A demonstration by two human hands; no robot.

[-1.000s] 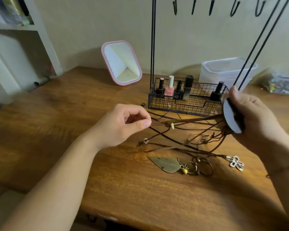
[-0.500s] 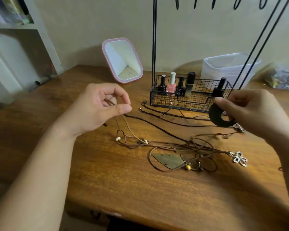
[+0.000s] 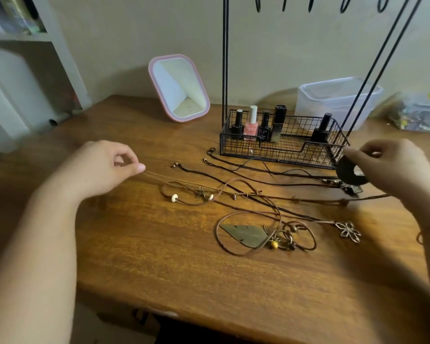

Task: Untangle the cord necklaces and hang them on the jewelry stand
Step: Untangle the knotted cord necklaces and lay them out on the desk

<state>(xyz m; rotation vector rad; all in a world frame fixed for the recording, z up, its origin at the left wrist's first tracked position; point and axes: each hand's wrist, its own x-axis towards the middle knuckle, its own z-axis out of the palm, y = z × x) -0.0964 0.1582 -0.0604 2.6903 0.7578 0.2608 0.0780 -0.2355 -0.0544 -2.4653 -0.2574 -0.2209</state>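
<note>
— What stood around the tangle?

— At the far side of the desk (image 3: 159, 269) a black wire basket (image 3: 283, 150) formed the foot of the jewelry stand (image 3: 224, 58), whose thin rods rose out of frame, with five hooks (image 3: 310, 3) showing along the top edge. Five nail polish bottles (image 3: 252, 122) stood in the basket, four dark and one pink. Left of it leaned a pink-framed mirror (image 3: 179, 88); behind it sat a clear plastic tub (image 3: 338, 100). The basket's near wall lay just beyond the farthest cords.

— And the hands?

— The left hand (image 3: 102, 167) hovered low at the left, its thumb and forefinger pressed together on the end of a thin tan cord (image 3: 174, 178) that ran rightward into the heap. The right hand (image 3: 392, 165) was at the right, by the basket's near corner, fingers (image 3: 353, 155) pinching a dark ring-shaped pendant (image 3: 350, 173) held just above the desk.

— Where were the necklaces?

— The cord necklaces (image 3: 258, 194) lay spread across the middle of the desk, still crossing one another (I could not count the cords reliably). Among them I counted one brass leaf pendant (image 3: 246, 234) near the front, one metal flower pendant (image 3: 348, 231) to its right, one yellow bead (image 3: 273, 244) and two white beads (image 3: 174, 197).
</note>
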